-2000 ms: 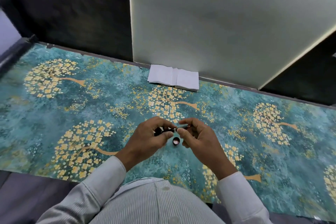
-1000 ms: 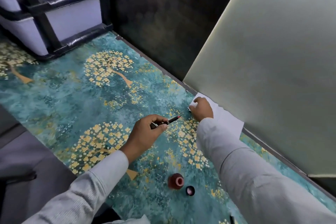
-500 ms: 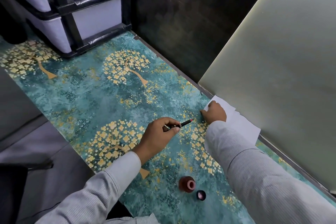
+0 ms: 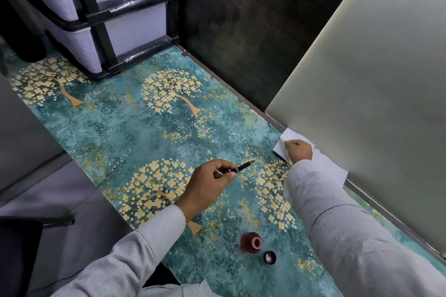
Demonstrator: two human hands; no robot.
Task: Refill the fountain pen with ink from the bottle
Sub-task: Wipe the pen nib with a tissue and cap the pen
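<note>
My left hand [image 4: 209,182] grips a dark fountain pen section [image 4: 242,167] above the table, its red-stained tip pointing right and away from me. My right hand [image 4: 297,149] reaches to the far edge and pinches the corner of a stack of white tissue paper [image 4: 323,165] lying against the pale panel. A small open ink bottle [image 4: 251,242] with reddish ink stands near the table's front, between my arms. Its black cap [image 4: 269,257] lies just right of it, inside facing up.
The table wears a teal cloth with gold trees [image 4: 169,113]. A pale upright panel [image 4: 374,79] and a dark wall close the far side. A white box in a black frame [image 4: 108,19] stands at the far left. Grey floor lies left of the table.
Two seconds ago both hands held the pen over the bottle. My right hand has since let go and reached to the tissue paper; my left hand keeps the pen. The view has swung left.
</note>
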